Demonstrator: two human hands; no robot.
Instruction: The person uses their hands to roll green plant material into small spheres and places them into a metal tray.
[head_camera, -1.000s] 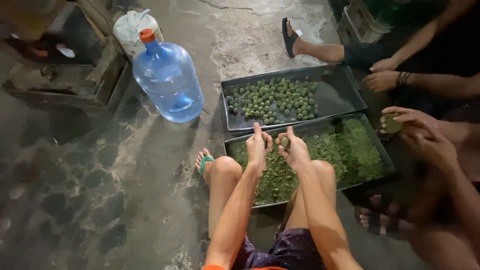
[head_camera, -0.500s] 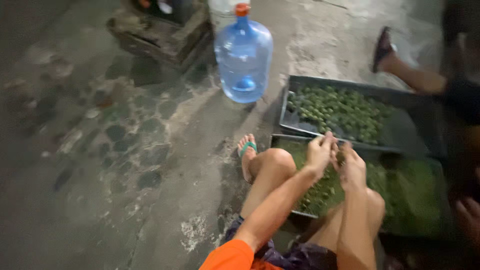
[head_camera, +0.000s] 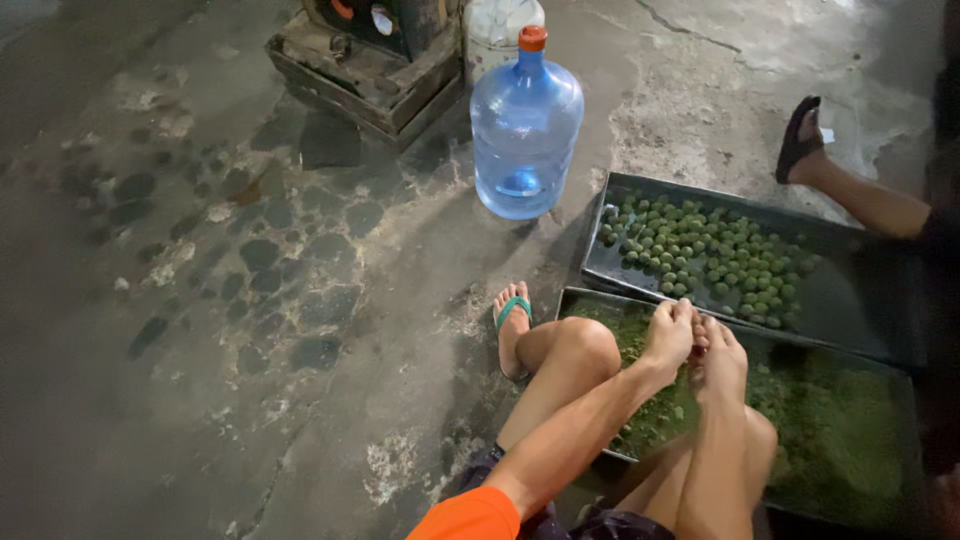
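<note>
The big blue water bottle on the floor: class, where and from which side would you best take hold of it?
Probably the narrow neck under the orange cap, reached from above: the water bottle stands upright, its body looks too wide for one hand, and nothing covers its top.

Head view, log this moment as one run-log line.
left hand and right hand: together over near tray of green mash | held item: hidden | far tray: green balls | water jug: upright

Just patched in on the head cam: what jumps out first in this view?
The big blue water bottle with an orange cap stands on the concrete floor at top centre. Right of it, a dark tray holds many small green balls. Nearer, the left hand and right hand meet, fingers together, over a second tray of loose green material.
</note>
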